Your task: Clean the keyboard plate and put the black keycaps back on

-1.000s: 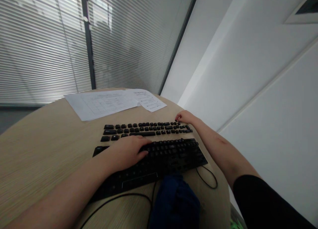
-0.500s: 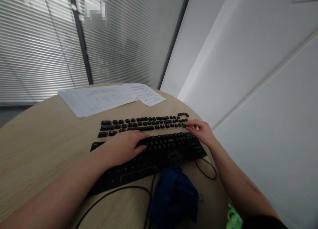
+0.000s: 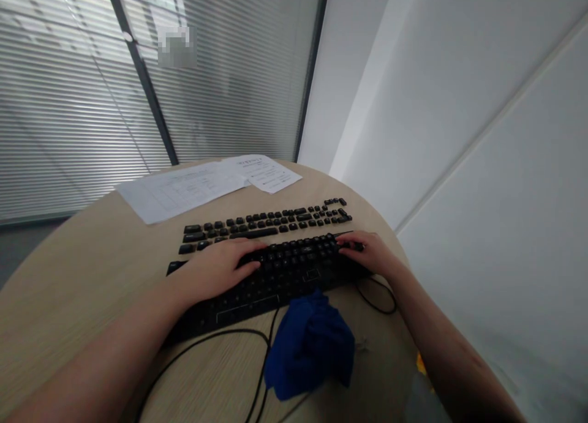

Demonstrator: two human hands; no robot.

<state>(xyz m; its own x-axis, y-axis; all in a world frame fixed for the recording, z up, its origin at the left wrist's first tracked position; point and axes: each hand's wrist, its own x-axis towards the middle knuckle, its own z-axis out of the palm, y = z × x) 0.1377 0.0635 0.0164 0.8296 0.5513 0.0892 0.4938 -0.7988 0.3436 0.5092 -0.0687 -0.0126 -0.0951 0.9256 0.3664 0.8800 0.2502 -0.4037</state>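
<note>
A black keyboard [image 3: 294, 282] lies across the table, its lower part bare of keycaps and its upper rows fitted. Behind it, loose black keycaps [image 3: 257, 233] stand in rows on the wood. My left hand [image 3: 220, 264] rests on the keyboard's left half, thumb and fingers apart, holding nothing. Over the right end of the keyboard, my right hand [image 3: 370, 251] has its fingers pinched on a small black keycap [image 3: 358, 246].
Printed papers [image 3: 184, 187] lie at the back of the round wooden table [image 3: 87, 264]. A crumpled blue cloth [image 3: 312, 346] sits in front of the keyboard, beside a black cable [image 3: 220, 332]. A white wall [image 3: 482, 104] rises on the right.
My right hand has moved from the loose keycaps' right end toward me, onto the keyboard's right part. My left hand stays on the keyboard. The view has shifted slightly.
</note>
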